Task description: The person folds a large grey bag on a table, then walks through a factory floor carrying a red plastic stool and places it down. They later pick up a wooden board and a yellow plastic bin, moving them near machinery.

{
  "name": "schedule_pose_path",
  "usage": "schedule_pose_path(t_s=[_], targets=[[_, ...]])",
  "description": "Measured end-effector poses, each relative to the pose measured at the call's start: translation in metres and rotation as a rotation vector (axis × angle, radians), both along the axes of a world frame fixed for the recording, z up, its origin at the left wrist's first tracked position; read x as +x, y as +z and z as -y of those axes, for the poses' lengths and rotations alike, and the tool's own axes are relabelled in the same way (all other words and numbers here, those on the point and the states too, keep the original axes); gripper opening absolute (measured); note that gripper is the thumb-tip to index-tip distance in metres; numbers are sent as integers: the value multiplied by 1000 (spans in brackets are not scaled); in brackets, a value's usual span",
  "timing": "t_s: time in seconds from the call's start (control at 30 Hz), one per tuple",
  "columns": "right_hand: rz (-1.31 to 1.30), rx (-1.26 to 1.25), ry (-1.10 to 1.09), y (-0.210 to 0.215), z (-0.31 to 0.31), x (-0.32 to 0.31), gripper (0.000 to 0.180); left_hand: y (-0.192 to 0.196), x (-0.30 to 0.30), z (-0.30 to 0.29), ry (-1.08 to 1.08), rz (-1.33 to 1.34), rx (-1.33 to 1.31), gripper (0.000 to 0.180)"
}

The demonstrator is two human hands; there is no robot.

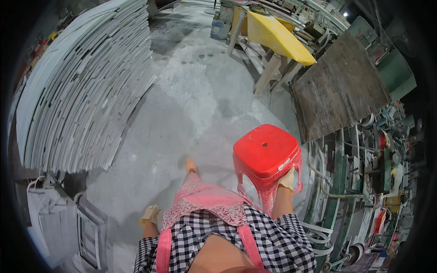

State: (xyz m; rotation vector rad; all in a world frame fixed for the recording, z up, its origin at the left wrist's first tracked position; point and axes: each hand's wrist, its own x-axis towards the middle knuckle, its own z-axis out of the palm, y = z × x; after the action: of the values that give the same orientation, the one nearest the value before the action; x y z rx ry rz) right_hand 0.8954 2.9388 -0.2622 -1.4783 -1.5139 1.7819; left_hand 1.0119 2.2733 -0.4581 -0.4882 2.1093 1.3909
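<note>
A red plastic stool (264, 148), with a square rounded seat and a small hole in its middle, is held upright at my right front. My right hand (287, 179), in a pale glove, is closed round its near right side, just under the seat; the seat and legs hide some of the fingers. At my left side hangs my left hand (149, 215), also in a pale glove. It holds nothing, and its fingers are loosely bent. One foot (190, 165), blurred, is ahead of me on the floor.
A tall stack of thin pale boards (91, 91) rises at the left. Grey floor (200, 100) runs ahead. On the right are a yellow-covered stand (277, 34), a dusty brown board (339, 88) and green metal machinery (339, 168). A white frame (91, 232) leans at the near left.
</note>
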Motion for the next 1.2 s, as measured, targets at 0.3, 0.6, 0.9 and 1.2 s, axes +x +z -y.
schedule_pose_path(t_s=[0.3,0.6,0.9,1.2], targets=[[-240,-107,-130,59,29,-215,71,141,-440,-70,123,-186,77,58],[-306,-227,-103,-12,3,-458,72,125,-680,-125,9,-262,76,60],[-245,-337,41,-44,38,-743,74,35,-714,-32,290,81,-20,36],[-192,-286,157,-31,66,-1006,73,78,-939,-58,-75,69,-221,53]])
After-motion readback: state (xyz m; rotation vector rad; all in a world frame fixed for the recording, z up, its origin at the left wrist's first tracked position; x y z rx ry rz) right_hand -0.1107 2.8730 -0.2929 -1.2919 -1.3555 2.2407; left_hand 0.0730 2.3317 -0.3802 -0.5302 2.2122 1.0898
